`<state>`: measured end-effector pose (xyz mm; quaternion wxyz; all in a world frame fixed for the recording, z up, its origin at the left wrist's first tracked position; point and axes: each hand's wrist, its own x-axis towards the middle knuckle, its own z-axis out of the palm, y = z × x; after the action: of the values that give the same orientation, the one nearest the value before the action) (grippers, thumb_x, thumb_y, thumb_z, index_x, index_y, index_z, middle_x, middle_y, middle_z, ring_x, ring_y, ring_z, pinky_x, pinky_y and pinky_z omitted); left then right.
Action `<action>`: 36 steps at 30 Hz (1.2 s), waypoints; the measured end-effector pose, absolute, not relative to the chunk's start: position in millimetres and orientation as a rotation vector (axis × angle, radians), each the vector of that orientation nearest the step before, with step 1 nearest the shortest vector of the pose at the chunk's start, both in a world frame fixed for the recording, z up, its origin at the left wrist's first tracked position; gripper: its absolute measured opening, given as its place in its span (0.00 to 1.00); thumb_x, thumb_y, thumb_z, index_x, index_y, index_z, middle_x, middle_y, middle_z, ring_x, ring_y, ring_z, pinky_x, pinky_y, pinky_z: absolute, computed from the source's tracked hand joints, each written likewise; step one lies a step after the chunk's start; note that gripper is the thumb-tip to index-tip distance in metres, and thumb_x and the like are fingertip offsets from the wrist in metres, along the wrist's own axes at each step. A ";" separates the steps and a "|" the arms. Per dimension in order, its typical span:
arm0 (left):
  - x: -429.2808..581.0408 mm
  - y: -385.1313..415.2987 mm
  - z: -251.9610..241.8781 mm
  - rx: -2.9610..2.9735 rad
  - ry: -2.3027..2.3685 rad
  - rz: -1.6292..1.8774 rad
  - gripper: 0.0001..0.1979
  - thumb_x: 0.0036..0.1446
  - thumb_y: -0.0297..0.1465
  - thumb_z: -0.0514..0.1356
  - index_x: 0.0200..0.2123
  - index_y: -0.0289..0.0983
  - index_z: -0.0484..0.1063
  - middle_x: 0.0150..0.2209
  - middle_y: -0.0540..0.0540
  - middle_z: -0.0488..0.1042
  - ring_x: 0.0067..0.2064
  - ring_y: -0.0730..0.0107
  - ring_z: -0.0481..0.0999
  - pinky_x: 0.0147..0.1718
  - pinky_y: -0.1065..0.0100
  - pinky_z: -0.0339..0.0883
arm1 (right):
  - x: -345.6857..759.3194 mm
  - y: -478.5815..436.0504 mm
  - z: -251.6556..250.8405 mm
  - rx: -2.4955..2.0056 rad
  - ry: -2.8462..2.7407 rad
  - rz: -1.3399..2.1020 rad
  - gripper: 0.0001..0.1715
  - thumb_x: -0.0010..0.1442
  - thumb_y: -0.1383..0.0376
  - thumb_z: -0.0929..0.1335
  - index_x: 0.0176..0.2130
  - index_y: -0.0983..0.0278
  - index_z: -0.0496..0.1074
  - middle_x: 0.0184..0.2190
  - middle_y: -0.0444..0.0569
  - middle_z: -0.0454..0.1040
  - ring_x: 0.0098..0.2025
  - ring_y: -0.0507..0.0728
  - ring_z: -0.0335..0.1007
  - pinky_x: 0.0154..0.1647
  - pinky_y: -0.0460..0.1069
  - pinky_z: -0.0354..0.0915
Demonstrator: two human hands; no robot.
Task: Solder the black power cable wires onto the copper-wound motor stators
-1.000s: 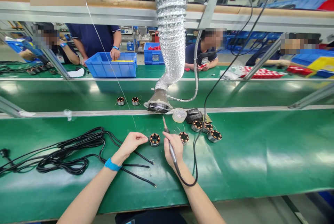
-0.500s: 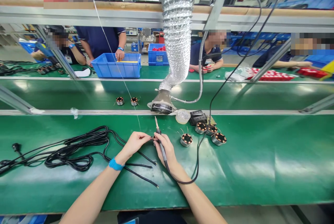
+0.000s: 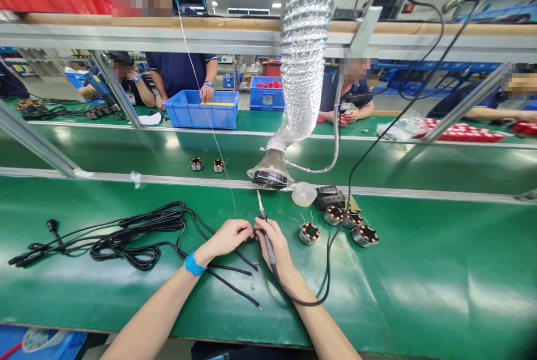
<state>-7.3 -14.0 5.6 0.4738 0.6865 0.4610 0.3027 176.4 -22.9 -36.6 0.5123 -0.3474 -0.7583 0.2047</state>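
Observation:
My right hand is closed around a soldering iron whose tip points up and away from me; its black cord loops over the green mat. My left hand, with a blue wristband, is closed with its fingertips meeting my right hand's. A small coil part sits between the two hands, almost fully hidden by the fingers. A thin solder wire hangs down from a spool overhead to just above my left hand. Just right of my hands stands another copper-wound coil part.
Three more coil parts sit further right by a black stand and a round white pot. A silver fume duct ends above the mat. Black cables lie left. Two coils rest on the conveyor; other people work beyond.
My hands came together over the coil part that lay between them, which is now hidden by my fingers. The view shifted, so everything sits further right and lower.

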 end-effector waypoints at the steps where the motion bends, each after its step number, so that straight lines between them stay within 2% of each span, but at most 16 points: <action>1: -5.5 -14.3 3.3 1.595 1.095 0.740 0.16 0.62 0.40 0.56 0.30 0.34 0.73 0.26 0.50 0.71 0.25 0.74 0.65 0.26 0.73 0.56 | 175.7 -23.6 -35.8 -0.845 -1.810 0.497 0.21 0.68 0.72 0.61 0.58 0.58 0.67 0.46 0.52 0.70 0.43 0.52 0.75 0.47 0.48 0.72; 4: 1.1 -14.1 -5.9 1.302 1.005 0.809 0.19 0.59 0.44 0.60 0.31 0.32 0.72 0.24 0.51 0.67 0.20 0.78 0.60 0.21 0.73 0.53 | 171.4 -27.6 -32.2 -0.920 -1.731 0.489 0.13 0.68 0.70 0.63 0.49 0.60 0.72 0.40 0.50 0.72 0.40 0.53 0.75 0.44 0.48 0.73; 6: 4.5 -13.3 -10.3 1.200 0.974 0.890 0.20 0.57 0.46 0.62 0.31 0.31 0.72 0.23 0.51 0.68 0.20 0.79 0.61 0.22 0.73 0.54 | 167.7 -30.8 -29.7 -0.966 -1.675 0.501 0.11 0.67 0.69 0.63 0.47 0.61 0.72 0.38 0.49 0.73 0.39 0.53 0.74 0.43 0.48 0.73; 11: 5.3 -7.3 -9.3 1.194 0.990 0.990 0.22 0.55 0.48 0.64 0.30 0.32 0.72 0.24 0.49 0.70 0.24 0.76 0.66 0.27 0.72 0.59 | 164.8 -33.7 -27.2 -0.963 -1.632 0.549 0.14 0.67 0.69 0.62 0.50 0.60 0.70 0.43 0.52 0.75 0.45 0.55 0.75 0.48 0.50 0.73; 14: 2.2 2.2 -8.0 1.213 0.991 1.001 0.22 0.55 0.48 0.64 0.31 0.33 0.72 0.26 0.48 0.72 0.27 0.73 0.69 0.31 0.71 0.63 | 170.6 -30.7 -28.2 -0.964 -1.634 0.440 0.17 0.67 0.70 0.62 0.53 0.61 0.69 0.47 0.54 0.75 0.49 0.56 0.74 0.52 0.52 0.72; 19: -8.0 34.8 -11.0 1.328 1.048 0.986 0.24 0.56 0.51 0.61 0.33 0.32 0.73 0.32 0.43 0.76 0.34 0.68 0.75 0.39 0.67 0.68 | 183.8 -26.2 -25.9 -0.970 -1.615 0.243 0.18 0.66 0.73 0.63 0.54 0.62 0.69 0.46 0.55 0.75 0.49 0.57 0.74 0.51 0.53 0.71; 23: -24.2 67.6 -8.3 1.462 1.221 0.952 0.23 0.58 0.48 0.57 0.33 0.31 0.75 0.33 0.40 0.79 0.36 0.65 0.77 0.40 0.65 0.70 | 189.2 -27.4 -20.5 -0.904 -1.624 0.103 0.18 0.64 0.75 0.65 0.52 0.63 0.69 0.43 0.54 0.76 0.44 0.56 0.75 0.47 0.52 0.72; 26: -49.0 90.6 2.6 1.537 1.404 0.912 0.18 0.59 0.41 0.57 0.32 0.31 0.76 0.32 0.40 0.79 0.35 0.65 0.78 0.37 0.66 0.70 | 190.5 -28.0 -18.1 -0.910 -1.627 0.075 0.17 0.64 0.74 0.66 0.51 0.64 0.70 0.42 0.54 0.76 0.42 0.56 0.76 0.44 0.50 0.73; 29: -89.0 113.5 21.6 1.585 1.682 0.877 0.14 0.62 0.34 0.53 0.35 0.32 0.76 0.36 0.41 0.80 0.35 0.65 0.78 0.36 0.66 0.71 | 190.7 -27.6 -17.1 -0.932 -1.605 0.037 0.15 0.64 0.72 0.67 0.50 0.65 0.72 0.41 0.54 0.76 0.40 0.56 0.77 0.42 0.50 0.73; 33: -152.9 144.5 50.5 1.603 2.133 0.802 0.13 0.64 0.30 0.54 0.35 0.32 0.77 0.42 0.37 0.79 0.48 0.58 0.77 0.48 0.62 0.69 | 190.0 -28.1 -16.3 -0.921 -1.610 -0.029 0.13 0.64 0.69 0.68 0.49 0.65 0.74 0.40 0.54 0.78 0.38 0.57 0.78 0.41 0.49 0.73; 36: -189.3 163.9 63.8 1.568 2.393 0.673 0.12 0.65 0.34 0.58 0.44 0.31 0.75 0.48 0.38 0.75 0.52 0.57 0.74 0.52 0.54 0.68 | 188.1 -28.2 -18.3 -0.923 -1.611 -0.049 0.11 0.63 0.67 0.69 0.46 0.65 0.76 0.40 0.55 0.79 0.36 0.58 0.78 0.39 0.49 0.73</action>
<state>-189.3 163.9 63.8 0.1012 0.5309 0.8100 0.2278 188.1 -28.2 -18.3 0.5989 -0.3979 -0.6947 -0.0210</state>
